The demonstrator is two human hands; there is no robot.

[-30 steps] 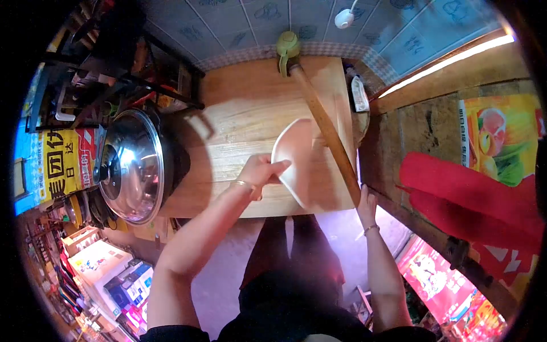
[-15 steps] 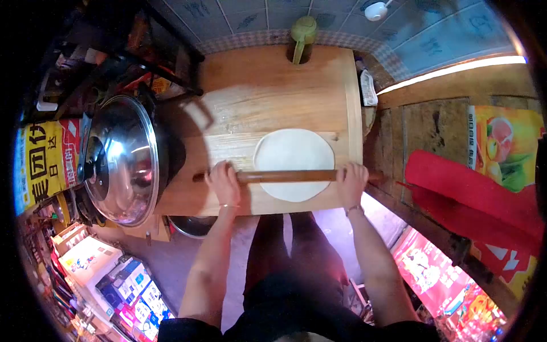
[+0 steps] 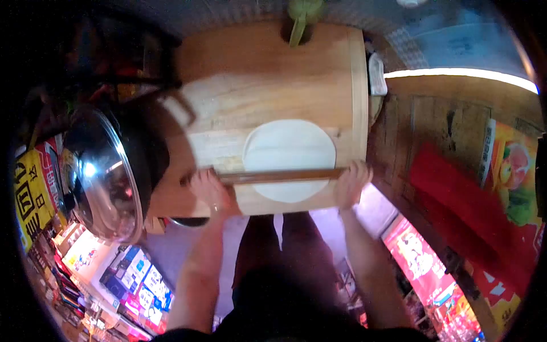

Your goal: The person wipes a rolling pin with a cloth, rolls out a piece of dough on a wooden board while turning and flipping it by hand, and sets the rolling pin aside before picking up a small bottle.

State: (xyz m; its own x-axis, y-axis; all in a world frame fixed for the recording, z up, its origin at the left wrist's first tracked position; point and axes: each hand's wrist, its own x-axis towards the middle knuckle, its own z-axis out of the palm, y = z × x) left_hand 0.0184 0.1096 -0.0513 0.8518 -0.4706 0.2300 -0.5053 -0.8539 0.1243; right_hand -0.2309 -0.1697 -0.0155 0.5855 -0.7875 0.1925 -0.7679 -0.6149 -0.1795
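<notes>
A round, flat sheet of white dough [image 3: 289,147] lies on the wooden board [image 3: 256,62]. Across its near part runs a wooden rolling pin [image 3: 279,175], touching the dough. My left hand [image 3: 209,188] is closed round the pin's left part, beside the dough. On the right, my right hand [image 3: 352,181] grips the other end, just past the dough's edge. Both hands are slightly blurred, and the palms are hidden.
A large pot with a shiny glass lid [image 3: 102,176] stands at the left. At the back is a green jug [image 3: 302,17]. A white bottle-like container [image 3: 376,74] sits beyond the board's right edge, near a red cloth or sheet [image 3: 456,211].
The view has tilted and shifted, so the board appears higher. Both hands still hold the rolling pin over the near part of the dough, which appears slightly larger.
</notes>
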